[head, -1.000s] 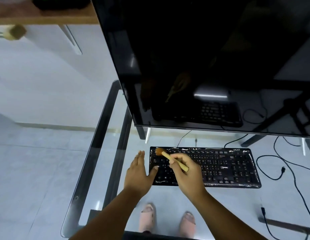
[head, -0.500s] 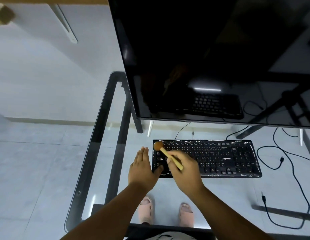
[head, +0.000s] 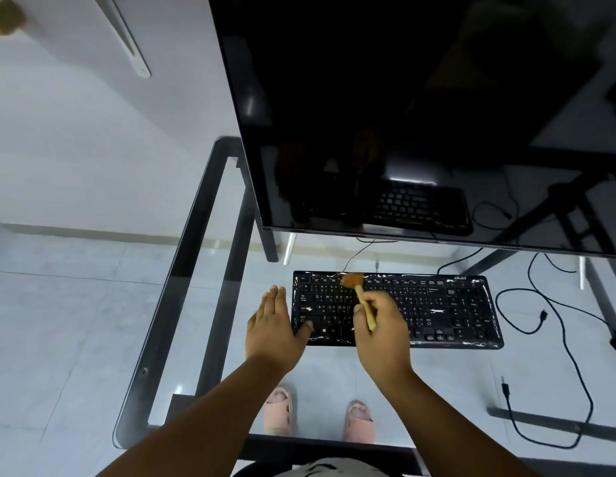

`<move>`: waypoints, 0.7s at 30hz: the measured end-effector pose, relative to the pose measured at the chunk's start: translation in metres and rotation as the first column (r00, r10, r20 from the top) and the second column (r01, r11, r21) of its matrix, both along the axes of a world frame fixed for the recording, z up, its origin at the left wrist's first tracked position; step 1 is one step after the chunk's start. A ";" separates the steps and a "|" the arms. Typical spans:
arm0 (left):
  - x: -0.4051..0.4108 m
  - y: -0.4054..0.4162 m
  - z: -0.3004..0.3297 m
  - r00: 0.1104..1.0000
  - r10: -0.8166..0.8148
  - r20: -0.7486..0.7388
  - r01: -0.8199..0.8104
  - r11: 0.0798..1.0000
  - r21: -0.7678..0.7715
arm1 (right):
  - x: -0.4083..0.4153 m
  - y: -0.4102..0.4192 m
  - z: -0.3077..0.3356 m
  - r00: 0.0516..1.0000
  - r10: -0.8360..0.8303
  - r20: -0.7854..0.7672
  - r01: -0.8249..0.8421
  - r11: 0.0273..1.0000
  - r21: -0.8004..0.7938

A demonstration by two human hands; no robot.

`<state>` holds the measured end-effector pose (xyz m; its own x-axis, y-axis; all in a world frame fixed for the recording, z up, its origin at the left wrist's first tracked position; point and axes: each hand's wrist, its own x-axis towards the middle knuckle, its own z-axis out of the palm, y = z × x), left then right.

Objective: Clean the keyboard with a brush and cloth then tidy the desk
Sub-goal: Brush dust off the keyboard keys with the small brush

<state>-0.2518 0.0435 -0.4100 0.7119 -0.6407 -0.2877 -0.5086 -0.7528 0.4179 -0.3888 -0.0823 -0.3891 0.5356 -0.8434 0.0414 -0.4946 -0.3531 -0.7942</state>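
Right hand (head: 382, 333) grips the brush (head: 359, 297), whose bristles have shifted rightward along the top row of the keyboard (head: 447, 308) on the tabletop (head: 210, 304); flat left hand (head: 275, 321) steadies the keyboard's left end. Brushing is progressing.

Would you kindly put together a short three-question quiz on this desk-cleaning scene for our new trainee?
1. True or false: the right hand grips the small wooden-handled brush with its bristles on the top rows of the black keyboard.
2. Multiple choice: the left hand is A) lying flat with its thumb on the keyboard's left edge, B) holding a cloth, C) lifting the large black monitor.
3. Fill in: the keyboard lies on a ____ desk top with a dark frame.

Key: 1 true; 2 A; 3 glass.
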 end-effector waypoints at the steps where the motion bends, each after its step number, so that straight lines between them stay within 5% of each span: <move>1: -0.002 -0.001 0.001 1.000 -0.012 0.021 0.012 1.000 -0.012 | -0.002 -0.001 0.002 0.999 0.012 0.040 -0.013 1.000 0.021; 5: -0.010 -0.005 0.006 0.985 -0.142 0.098 0.145 0.989 -0.033 | -0.010 -0.004 0.007 0.970 0.239 0.043 -0.241 0.969 0.053; 10: -0.023 -0.016 0.009 0.963 -0.238 0.125 0.238 0.971 0.012 | -0.024 -0.016 0.002 1.000 -0.015 0.001 0.015 1.000 0.020; 14: -0.028 -0.023 0.012 0.953 -0.276 0.125 0.273 0.961 0.042 | -0.029 -0.018 0.006 0.985 0.172 0.019 -0.173 0.983 0.055; 18: -0.030 -0.028 0.015 0.955 -0.273 0.116 0.265 0.961 0.080 | -0.037 -0.026 0.004 0.997 -0.065 -0.047 0.065 0.998 0.006; 21: -0.033 -0.032 0.017 0.960 -0.259 0.109 0.248 0.963 0.104 | -0.039 -0.028 0.010 0.996 0.001 0.085 -0.005 0.999 0.053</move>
